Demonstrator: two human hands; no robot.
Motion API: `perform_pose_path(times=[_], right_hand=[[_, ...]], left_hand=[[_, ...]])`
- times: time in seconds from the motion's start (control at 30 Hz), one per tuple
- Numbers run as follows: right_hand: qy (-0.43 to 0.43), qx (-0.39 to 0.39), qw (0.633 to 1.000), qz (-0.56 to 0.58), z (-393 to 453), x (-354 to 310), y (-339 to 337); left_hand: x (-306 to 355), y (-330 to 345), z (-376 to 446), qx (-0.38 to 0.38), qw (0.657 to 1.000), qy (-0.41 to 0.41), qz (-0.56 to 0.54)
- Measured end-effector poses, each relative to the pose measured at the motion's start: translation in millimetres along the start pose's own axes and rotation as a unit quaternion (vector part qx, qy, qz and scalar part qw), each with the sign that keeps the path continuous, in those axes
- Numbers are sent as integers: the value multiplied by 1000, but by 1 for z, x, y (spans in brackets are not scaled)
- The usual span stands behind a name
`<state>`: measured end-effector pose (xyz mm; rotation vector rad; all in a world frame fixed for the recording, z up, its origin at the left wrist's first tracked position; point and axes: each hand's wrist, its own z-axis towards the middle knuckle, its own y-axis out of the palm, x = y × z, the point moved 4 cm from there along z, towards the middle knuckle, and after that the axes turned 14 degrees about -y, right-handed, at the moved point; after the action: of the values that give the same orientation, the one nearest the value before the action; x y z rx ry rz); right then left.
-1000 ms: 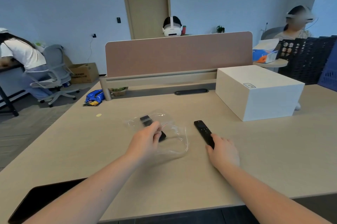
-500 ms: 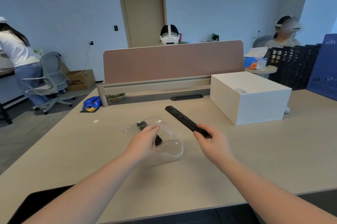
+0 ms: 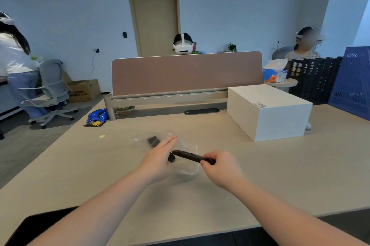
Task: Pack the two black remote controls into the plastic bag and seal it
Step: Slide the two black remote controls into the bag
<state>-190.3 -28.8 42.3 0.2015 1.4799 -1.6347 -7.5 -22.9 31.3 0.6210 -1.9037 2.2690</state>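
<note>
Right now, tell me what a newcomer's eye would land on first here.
The two hands at the middle of the table: the right hand holds a black remote with its tip at the mouth of the clear plastic bag, which the left hand holds down. A second remote already lies inside the bag. Next comes the big white box at the right, before the brown divider.

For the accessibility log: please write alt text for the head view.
The right hand aims a black remote at the clear plastic bag on the desk. The left hand holds the bag, with another remote inside.
</note>
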Motion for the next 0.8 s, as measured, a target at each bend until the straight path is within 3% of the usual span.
perform_pose_path(times=[0.37,0.53,0.8], right_hand=[[-25,-11,999,-22,62,-2,75],[-42,29,998,-27,83,2,84],[-36,-55,993,-97,100,17,106]], left_hand=[[-12,-3,0,-11,1000,20,4],[-15,-3,1,-24,999,22,5],[-25,6,11,-41,999,6,6]])
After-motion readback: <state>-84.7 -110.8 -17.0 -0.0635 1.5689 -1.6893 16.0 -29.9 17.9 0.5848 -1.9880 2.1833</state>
